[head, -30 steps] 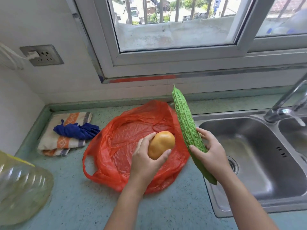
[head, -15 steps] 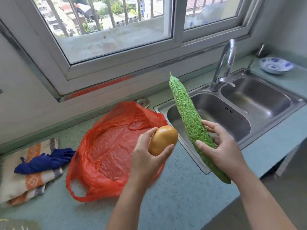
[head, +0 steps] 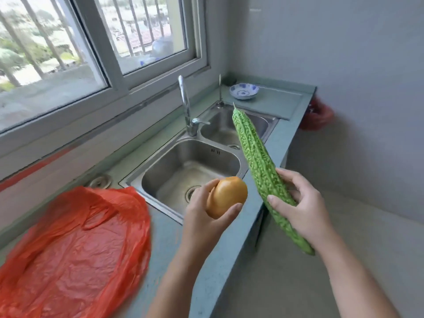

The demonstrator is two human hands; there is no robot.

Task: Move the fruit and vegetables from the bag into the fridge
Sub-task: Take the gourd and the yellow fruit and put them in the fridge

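My left hand (head: 202, 216) is curled round a yellow-orange fruit (head: 227, 196), thumb and fingers clamped on it, above the front edge of the counter (head: 206, 260) beside the sink (head: 183, 166). My right hand (head: 300, 207) grips the bitter gourd (head: 254, 157) at its lower half, just past that edge. The red bag (head: 75, 237) lies flattened on the counter, left of the sink.

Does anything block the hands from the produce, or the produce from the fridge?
Nothing between hands and produce: the left hand grips the yellow fruit, the right hand the bitter gourd, both clear of the red bag. No fridge is in view, so that path cannot be judged.
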